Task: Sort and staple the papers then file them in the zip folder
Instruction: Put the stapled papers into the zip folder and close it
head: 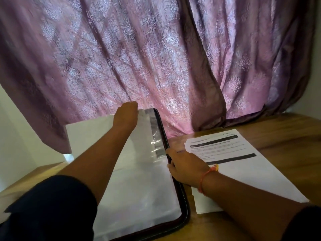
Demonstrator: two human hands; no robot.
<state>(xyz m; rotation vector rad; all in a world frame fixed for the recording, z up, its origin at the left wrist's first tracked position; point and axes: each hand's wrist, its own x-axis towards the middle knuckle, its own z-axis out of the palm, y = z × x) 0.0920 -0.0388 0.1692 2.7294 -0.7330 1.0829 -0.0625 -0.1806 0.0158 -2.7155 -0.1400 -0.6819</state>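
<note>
Filing step: zip folder open between the hands, loose papers off to the right.

Left hand [126,115] reaches to the far top edge of a clear plastic sleeve [152,136] inside the zip folder [184,211], apparently gripping and lifting it; fingers hidden behind the hand, so grip uncertain. Right hand [187,164] presses the folder's dark right rim, fingers curled over its edge, steadying it. Folder's long axis runs away from the person, toward the purple curtain [156,58]. Printed paper stack [243,162] lies on the wooden table [286,136], just right of the folder, partly under the right wrist. Judgement: right hand is nearer the papers; the next transfer goes leftward into the sleeve.
</note>
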